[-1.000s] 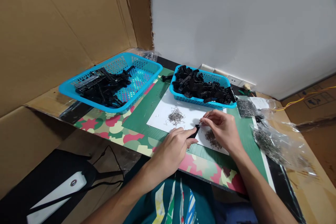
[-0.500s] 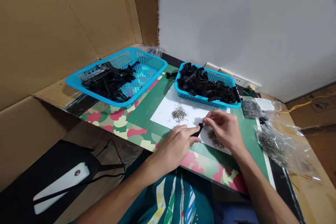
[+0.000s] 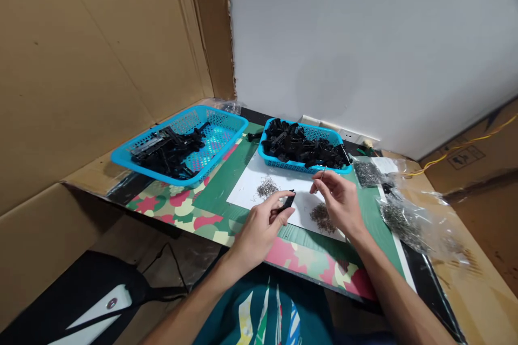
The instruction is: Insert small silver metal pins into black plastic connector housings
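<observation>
In my left hand [image 3: 261, 223] is a small black plastic part [image 3: 288, 201], pinched between thumb and fingertips above the white paper [image 3: 299, 215]. My right hand [image 3: 340, 199] is closed around a thin metal tool, apparently tweezers [image 3: 323, 173], whose lower end is hidden by the fingers. The hands are apart. A loose pile of small silvery metal pieces [image 3: 267, 187], perhaps springs, lies on the paper beyond my left hand. Another pile of brownish metal pieces [image 3: 321, 218] lies just below my right hand.
A blue basket [image 3: 265, 157] full of black parts stands at the back; a larger blue basket [image 3: 190, 179], partly filled, is at the left. Clear plastic bags of metal pieces [image 3: 400, 221] lie at the right. A power strip [image 3: 350, 136] runs along the wall.
My hands have separated: the left one has drawn back left with the black part tilted up, and the tool has come away from it. The camera view has tipped slightly upward.
</observation>
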Motion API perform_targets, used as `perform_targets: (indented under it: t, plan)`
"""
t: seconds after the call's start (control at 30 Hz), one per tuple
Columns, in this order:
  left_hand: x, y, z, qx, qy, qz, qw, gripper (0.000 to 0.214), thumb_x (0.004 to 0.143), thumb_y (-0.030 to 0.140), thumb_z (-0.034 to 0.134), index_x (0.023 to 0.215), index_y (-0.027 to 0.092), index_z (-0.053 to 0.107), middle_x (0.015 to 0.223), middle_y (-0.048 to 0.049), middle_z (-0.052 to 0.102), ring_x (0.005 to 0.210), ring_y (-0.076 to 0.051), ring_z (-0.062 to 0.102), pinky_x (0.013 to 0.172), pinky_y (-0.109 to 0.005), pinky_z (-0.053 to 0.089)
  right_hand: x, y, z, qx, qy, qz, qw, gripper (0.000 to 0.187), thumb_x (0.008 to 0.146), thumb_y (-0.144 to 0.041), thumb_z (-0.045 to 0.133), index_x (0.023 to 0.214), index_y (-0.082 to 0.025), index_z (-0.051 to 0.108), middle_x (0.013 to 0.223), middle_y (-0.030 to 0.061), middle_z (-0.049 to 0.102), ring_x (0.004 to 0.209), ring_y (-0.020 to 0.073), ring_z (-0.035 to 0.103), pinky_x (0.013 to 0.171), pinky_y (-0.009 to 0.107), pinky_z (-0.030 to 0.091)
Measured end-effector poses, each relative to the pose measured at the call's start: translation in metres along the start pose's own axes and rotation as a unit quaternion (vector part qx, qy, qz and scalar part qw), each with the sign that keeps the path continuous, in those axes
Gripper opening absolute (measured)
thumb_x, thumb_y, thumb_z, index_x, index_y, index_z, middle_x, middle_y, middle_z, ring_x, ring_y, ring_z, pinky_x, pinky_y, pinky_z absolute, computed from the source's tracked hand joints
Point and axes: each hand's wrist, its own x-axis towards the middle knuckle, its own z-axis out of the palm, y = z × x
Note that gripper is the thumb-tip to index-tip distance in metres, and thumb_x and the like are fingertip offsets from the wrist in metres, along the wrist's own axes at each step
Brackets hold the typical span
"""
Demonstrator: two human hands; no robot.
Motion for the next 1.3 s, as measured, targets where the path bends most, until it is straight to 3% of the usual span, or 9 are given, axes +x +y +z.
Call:
perform_targets:
  t: [0.13, 0.27, 0.47, 0.63, 0.9, 1.07, 1.17, 1.3]
  plan:
    - [0.0, -0.005, -0.004, -0.065, 0.114, 0.015, 0.991, 0.028, 0.108, 0.048, 0.052, 0.111, 0.022, 0.064, 0.079, 0.0017, 0.05, 0.07, -0.015, 0.045, 0.063, -0.026, 0.034, 0.002, 0.003, -0.01, -0.118, -0.083, -0.017, 0.989, 0.029, 0.107, -0.034, 0.047, 0.108, -0.02, 0.072, 0.093, 0.0053, 0.073, 0.076, 0.0186, 0.061, 0.07, 0.03, 0.044]
    - [0.005, -0.007, -0.007, -0.134, 0.168, 0.015, 0.976, 0.03, 0.109, 0.049, 0.047, 0.104, 0.022, 0.059, 0.073, 0.0039, 0.036, 0.066, -0.014, 0.037, 0.063, -0.027, 0.031, 0.002, 0.006, -0.013, -0.188, -0.183, -0.012, 0.965, 0.021, 0.101, -0.033, 0.06, 0.102, -0.018, 0.075, 0.094, 0.0076, 0.076, 0.079, 0.0207, 0.064, 0.07, 0.03, 0.043]
    - [0.007, -0.01, -0.004, -0.144, 0.169, 0.023, 0.975, 0.022, 0.108, 0.045, 0.05, 0.105, 0.023, 0.051, 0.078, 0.003, 0.046, 0.069, -0.014, 0.042, 0.066, -0.026, 0.036, 0.006, -0.003, 0.008, -0.152, -0.206, 0.0, 0.967, 0.017, 0.098, -0.027, 0.065, 0.101, -0.018, 0.078, 0.094, 0.0069, 0.079, 0.079, 0.0199, 0.067, 0.071, 0.028, 0.044]
    - [0.007, -0.012, -0.004, -0.145, 0.176, 0.033, 0.973, 0.022, 0.108, 0.043, 0.05, 0.1, 0.022, 0.051, 0.083, 0.002, 0.051, 0.07, -0.014, 0.043, 0.067, -0.025, 0.038, 0.015, -0.01, 0.033, -0.148, -0.219, -0.01, 0.964, 0.008, 0.086, -0.023, 0.078, 0.092, -0.017, 0.079, 0.086, 0.0036, 0.077, 0.076, 0.0178, 0.063, 0.069, 0.026, 0.04]
    - [0.006, -0.013, -0.007, -0.167, 0.153, 0.032, 0.973, 0.022, 0.109, 0.041, 0.05, 0.1, 0.021, 0.052, 0.082, 0.0027, 0.05, 0.071, -0.013, 0.043, 0.067, -0.026, 0.037, 0.025, -0.01, 0.04, -0.134, -0.256, 0.003, 0.957, 0.012, 0.085, -0.014, 0.074, 0.096, -0.017, 0.079, 0.065, -0.0059, 0.057, 0.061, 0.0115, 0.046, 0.061, 0.024, 0.031]
    - [0.005, -0.014, -0.007, -0.161, 0.144, 0.029, 0.976, 0.023, 0.11, 0.041, 0.049, 0.098, 0.021, 0.053, 0.082, 0.003, 0.049, 0.071, -0.013, 0.042, 0.066, -0.027, 0.035, 0.029, -0.012, 0.041, -0.138, -0.286, -0.013, 0.948, 0.008, 0.088, -0.019, 0.074, 0.094, -0.017, 0.079, 0.059, -0.0085, 0.042, 0.059, 0.0111, 0.034, 0.058, 0.025, 0.027]
    - [0.004, -0.014, -0.007, -0.155, 0.146, 0.027, 0.977, 0.023, 0.109, 0.041, 0.05, 0.098, 0.021, 0.053, 0.082, 0.003, 0.049, 0.071, -0.013, 0.042, 0.066, -0.026, 0.035, 0.029, -0.01, 0.041, -0.127, -0.298, -0.021, 0.946, 0.008, 0.09, -0.019, 0.072, 0.091, -0.017, 0.079, 0.063, -0.0055, 0.054, 0.061, 0.0118, 0.041, 0.059, 0.025, 0.03]
    - [0.004, -0.014, -0.007, -0.142, 0.151, 0.025, 0.978, 0.023, 0.109, 0.042, 0.051, 0.098, 0.022, 0.054, 0.082, 0.0028, 0.049, 0.071, -0.013, 0.043, 0.066, -0.026, 0.036, 0.024, -0.004, 0.038, -0.106, -0.292, -0.061, 0.949, 0.014, 0.096, -0.016, 0.066, 0.095, -0.016, 0.08, 0.089, 0.0043, 0.075, 0.077, 0.0173, 0.061, 0.071, 0.026, 0.041]
